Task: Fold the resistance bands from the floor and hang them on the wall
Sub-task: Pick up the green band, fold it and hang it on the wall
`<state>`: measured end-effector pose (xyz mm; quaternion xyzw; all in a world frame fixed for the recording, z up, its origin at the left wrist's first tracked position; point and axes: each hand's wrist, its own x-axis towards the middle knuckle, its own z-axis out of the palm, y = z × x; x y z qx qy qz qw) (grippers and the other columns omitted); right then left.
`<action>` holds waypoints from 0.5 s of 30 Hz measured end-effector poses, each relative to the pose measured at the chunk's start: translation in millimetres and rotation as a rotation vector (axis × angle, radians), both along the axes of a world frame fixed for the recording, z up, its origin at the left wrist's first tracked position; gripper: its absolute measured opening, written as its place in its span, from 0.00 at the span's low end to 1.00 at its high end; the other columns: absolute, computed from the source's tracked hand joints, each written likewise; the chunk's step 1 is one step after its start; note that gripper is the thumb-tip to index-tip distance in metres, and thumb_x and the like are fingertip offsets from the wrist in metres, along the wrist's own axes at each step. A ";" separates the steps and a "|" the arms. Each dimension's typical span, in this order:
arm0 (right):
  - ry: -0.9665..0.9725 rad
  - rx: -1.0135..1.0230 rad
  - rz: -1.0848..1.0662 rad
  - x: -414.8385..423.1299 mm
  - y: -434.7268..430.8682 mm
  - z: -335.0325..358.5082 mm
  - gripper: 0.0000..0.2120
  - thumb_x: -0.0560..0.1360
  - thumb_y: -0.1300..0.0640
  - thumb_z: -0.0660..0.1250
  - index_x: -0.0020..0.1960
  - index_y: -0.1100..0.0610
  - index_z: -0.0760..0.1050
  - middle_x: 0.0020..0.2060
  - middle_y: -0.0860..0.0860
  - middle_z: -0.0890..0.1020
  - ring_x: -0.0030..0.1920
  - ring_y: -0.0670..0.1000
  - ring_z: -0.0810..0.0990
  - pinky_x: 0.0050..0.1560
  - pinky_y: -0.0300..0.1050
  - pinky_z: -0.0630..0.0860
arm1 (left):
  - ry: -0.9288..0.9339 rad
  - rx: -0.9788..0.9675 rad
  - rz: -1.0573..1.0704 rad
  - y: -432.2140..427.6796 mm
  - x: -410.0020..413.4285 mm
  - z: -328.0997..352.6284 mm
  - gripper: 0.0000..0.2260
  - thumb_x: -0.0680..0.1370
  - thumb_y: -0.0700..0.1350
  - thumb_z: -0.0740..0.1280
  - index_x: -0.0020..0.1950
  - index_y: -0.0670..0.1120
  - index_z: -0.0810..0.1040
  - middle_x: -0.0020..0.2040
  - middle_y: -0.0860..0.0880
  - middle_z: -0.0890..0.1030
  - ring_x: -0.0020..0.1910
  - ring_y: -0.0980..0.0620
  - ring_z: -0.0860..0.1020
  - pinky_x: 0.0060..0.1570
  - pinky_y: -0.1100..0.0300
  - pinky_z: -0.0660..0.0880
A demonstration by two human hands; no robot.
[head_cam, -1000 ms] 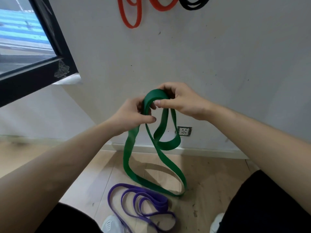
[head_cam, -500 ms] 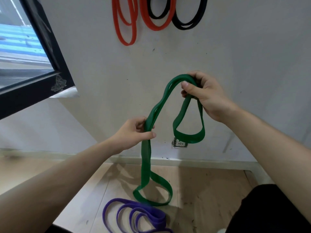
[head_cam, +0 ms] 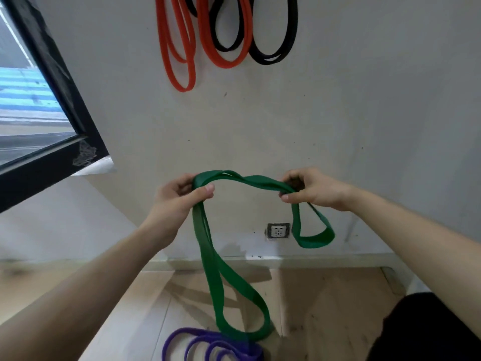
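Observation:
A green resistance band (head_cam: 216, 267) hangs between both hands in front of the wall. My left hand (head_cam: 179, 199) pinches it at the left, and a long loop drops from there to the floor. My right hand (head_cam: 312, 188) grips it at the right, with a short loop hanging below. A twisted stretch of band spans between the two hands. A purple band (head_cam: 208, 347) lies coiled on the wooden floor at the bottom. Orange bands (head_cam: 182, 48) and black bands (head_cam: 270, 45) hang on the wall above.
A black-framed window (head_cam: 59, 105) fills the upper left. A wall socket (head_cam: 278, 230) sits low on the wall above the skirting board (head_cam: 325, 261). My dark trouser leg (head_cam: 426, 332) is at the bottom right.
My hands have drawn apart to the same height, stretching the band between them. My right hand came down and my left hand rose. The view has tilted up, showing more of the hung bands.

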<state>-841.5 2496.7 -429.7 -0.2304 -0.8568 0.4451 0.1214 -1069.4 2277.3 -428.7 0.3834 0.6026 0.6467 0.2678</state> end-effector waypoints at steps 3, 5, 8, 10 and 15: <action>-0.104 0.079 0.033 -6.0 -5.7 -6.3 0.07 0.74 0.63 0.74 0.51 0.59 0.80 0.48 0.56 0.85 0.51 0.56 0.84 0.59 0.54 0.80 | -0.005 0.031 -0.025 1.9 9.5 4.3 0.13 0.69 0.46 0.80 0.53 0.49 0.85 0.45 0.49 0.86 0.48 0.47 0.85 0.60 0.52 0.78; -0.205 0.138 0.067 -11.2 -10.6 -10.7 0.09 0.73 0.62 0.75 0.52 0.59 0.80 0.48 0.54 0.85 0.52 0.53 0.84 0.60 0.54 0.80 | 0.016 0.037 -0.052 2.2 17.6 4.6 0.15 0.69 0.48 0.78 0.54 0.48 0.85 0.44 0.50 0.86 0.47 0.48 0.84 0.58 0.53 0.79; -0.308 0.183 0.139 -19.4 -20.5 -16.1 0.12 0.72 0.56 0.77 0.54 0.56 0.81 0.51 0.51 0.85 0.55 0.51 0.83 0.62 0.54 0.79 | 0.064 0.032 -0.100 3.5 26.0 3.7 0.17 0.68 0.49 0.75 0.55 0.47 0.84 0.43 0.52 0.85 0.44 0.51 0.83 0.54 0.57 0.80; -0.253 0.081 0.171 -25.9 -31.3 -13.7 0.16 0.73 0.54 0.77 0.59 0.55 0.80 0.54 0.49 0.85 0.57 0.50 0.82 0.64 0.53 0.78 | 0.084 0.019 -0.127 4.9 29.2 2.9 0.18 0.68 0.48 0.75 0.57 0.46 0.84 0.43 0.52 0.85 0.43 0.52 0.83 0.52 0.60 0.80; 0.084 -0.180 0.210 -43.2 -61.4 3.8 0.24 0.74 0.58 0.76 0.67 0.55 0.75 0.58 0.55 0.83 0.59 0.53 0.82 0.62 0.49 0.79 | 0.178 -0.011 -0.176 5.9 29.2 -0.2 0.15 0.71 0.44 0.75 0.57 0.46 0.84 0.49 0.48 0.87 0.50 0.52 0.84 0.53 0.59 0.80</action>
